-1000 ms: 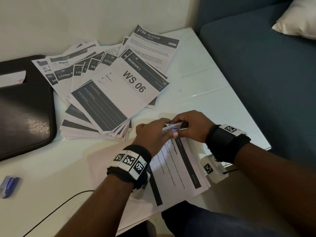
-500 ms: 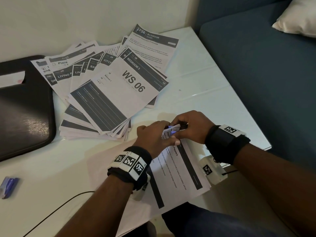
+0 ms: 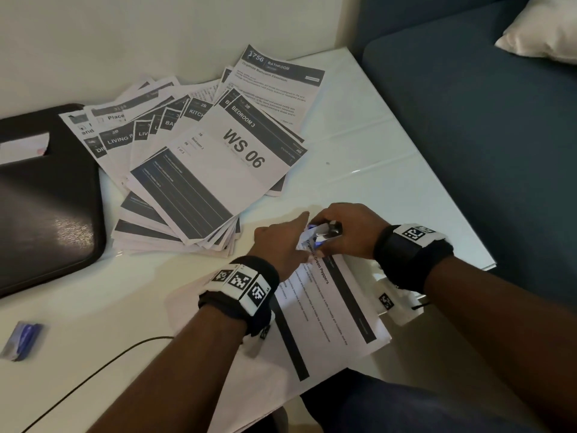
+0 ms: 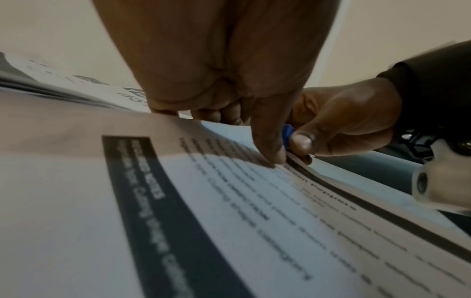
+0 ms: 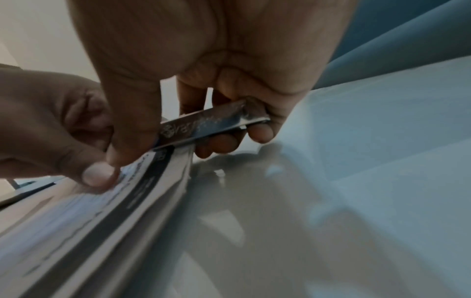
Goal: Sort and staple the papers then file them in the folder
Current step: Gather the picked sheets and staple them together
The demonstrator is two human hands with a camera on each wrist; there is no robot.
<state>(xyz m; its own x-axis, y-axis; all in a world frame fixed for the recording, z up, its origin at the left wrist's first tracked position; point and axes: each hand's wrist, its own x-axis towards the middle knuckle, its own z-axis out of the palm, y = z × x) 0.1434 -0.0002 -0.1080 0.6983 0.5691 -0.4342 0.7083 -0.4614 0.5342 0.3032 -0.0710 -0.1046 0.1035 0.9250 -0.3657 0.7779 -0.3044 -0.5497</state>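
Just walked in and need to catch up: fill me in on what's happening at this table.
A person is stapling a set of papers. The right hand grips a small stapler at the top corner of the sheet set headed "Organize Green Peppers", while the left hand pinches that corner to steady it. A fanned pile of unsorted papers lies farther back on the white table, and the black folder lies flat at the left, so filing has not started.

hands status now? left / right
Left hand: pinching the corner of the paper set.
Right hand: gripping the stapler at that corner.
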